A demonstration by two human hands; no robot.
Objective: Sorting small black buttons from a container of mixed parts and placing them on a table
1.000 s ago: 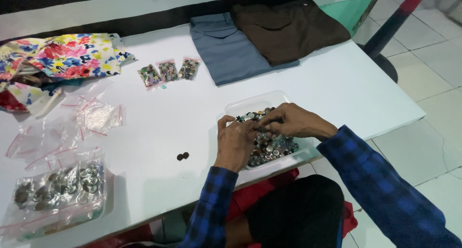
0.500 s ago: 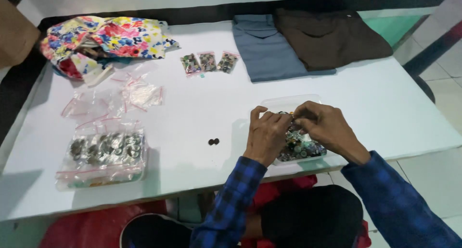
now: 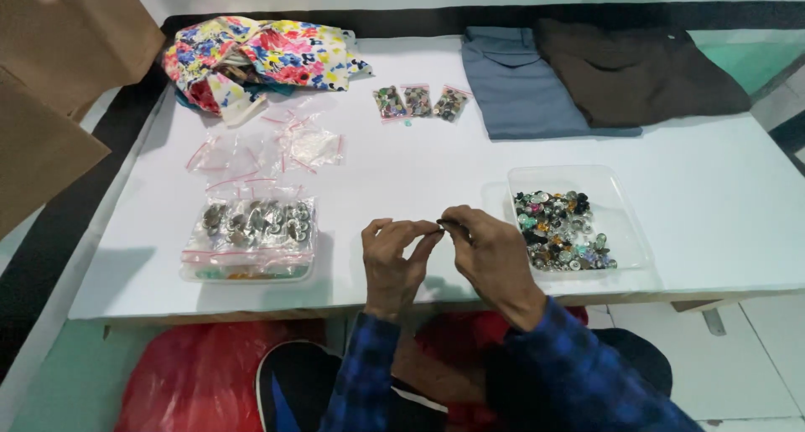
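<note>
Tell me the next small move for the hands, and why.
Probably set the small dark button down on the bare white table in front of the hands. Both the left hand and the right hand pinch it between their fingertips, beside the clear tray of mixed buttons, away from the filled bags.

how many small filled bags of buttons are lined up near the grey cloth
3, in a row on the table left of the grey cloth: left bag, middle bag, right bag.
</note>
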